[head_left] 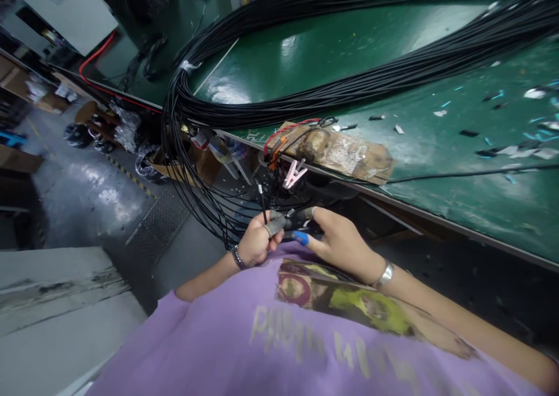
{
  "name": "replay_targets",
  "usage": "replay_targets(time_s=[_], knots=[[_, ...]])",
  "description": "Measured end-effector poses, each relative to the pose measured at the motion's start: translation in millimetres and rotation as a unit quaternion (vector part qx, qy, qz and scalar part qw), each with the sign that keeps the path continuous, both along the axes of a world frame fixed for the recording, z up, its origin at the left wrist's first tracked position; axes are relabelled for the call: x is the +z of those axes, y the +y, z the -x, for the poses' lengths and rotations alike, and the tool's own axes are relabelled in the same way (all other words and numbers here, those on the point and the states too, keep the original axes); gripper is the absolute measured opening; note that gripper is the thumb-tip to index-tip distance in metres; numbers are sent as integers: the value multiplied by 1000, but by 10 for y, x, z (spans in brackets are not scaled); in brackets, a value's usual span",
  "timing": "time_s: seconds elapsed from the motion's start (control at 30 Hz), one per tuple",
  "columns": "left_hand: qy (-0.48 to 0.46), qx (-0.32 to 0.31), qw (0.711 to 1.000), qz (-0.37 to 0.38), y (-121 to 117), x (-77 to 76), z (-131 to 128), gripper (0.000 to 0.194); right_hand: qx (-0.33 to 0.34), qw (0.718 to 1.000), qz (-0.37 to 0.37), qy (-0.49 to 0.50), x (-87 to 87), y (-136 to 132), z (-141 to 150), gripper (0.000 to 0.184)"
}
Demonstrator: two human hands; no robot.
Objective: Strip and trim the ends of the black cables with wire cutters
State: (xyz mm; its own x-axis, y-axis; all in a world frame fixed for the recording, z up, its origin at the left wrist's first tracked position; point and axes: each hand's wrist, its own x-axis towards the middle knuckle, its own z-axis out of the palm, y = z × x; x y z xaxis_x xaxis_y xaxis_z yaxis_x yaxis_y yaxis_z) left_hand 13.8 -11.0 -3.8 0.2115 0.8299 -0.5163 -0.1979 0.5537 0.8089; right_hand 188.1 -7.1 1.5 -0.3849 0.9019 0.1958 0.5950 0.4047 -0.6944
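Note:
My left hand (257,240) is closed, with a grey cover on its thumb, and grips a black cable (264,205). A short length of that cable stands up out of the fist and ends in a whitish tip. Close against it, my right hand (345,246) has its fingertips drawn together in front of my shirt. Blue tape wraps its thumb and a dark grey cover sits on a finger. A small dark piece lies between the two hands, but its shape is hard to make out. Loose black cables (205,201) hang down beside my left hand.
A thick bundle of black cables (279,109) loops across the green table (305,58). At the table edge lie a tape-wrapped board (358,156) and a pink clip (294,174). Cable scraps (469,133) litter the right side. A cardboard box (205,166) stands below.

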Motion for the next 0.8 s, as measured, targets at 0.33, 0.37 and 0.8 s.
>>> replay_targets(time_s=[0.33, 0.37, 0.8], knots=[[94, -39, 987, -125, -18, 7, -16, 42, -124, 946, 208, 215, -86, 124, 83, 34], [109, -35, 984, -134, -24, 4, -5, 41, -166, 937, 212, 222, -109, 136, 66, 38], [59, -54, 996, -28, -55, 53, 18, 50, -64, 882, 341, 320, -41, 94, 295, 43]])
